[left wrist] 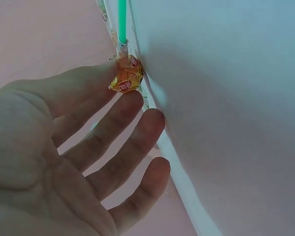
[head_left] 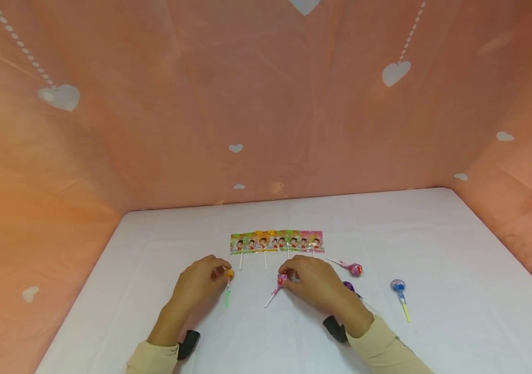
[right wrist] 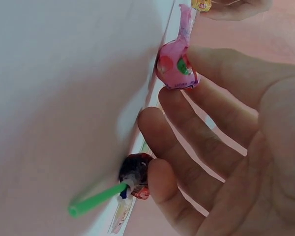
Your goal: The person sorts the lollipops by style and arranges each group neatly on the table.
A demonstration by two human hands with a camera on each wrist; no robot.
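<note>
My left hand (head_left: 200, 283) pinches the wrapped head of an orange-yellow lollipop (left wrist: 128, 76) between thumb and index finger. Its green stick points toward me in the head view, and the other fingers are spread apart. To the right, my right hand (head_left: 314, 280) holds a pink-wrapped lollipop (right wrist: 176, 66) by its head with thumb and fingertip. That one's white stick slants down and left. A purple lollipop (head_left: 349, 285) lies close beside the right hand, partly covered by it. In the right wrist view a dark-wrapped lollipop (right wrist: 135, 172) shows near the little finger.
Flat-packed lollipops in green, orange and pink wrappers (head_left: 266, 241) lie in a row beyond the hands on the white table (head_left: 177, 223). A pink-red lollipop (head_left: 355, 269) and a blue one (head_left: 398, 285) lie to the right. An orange cloth (head_left: 266, 104) with hearts surrounds the table.
</note>
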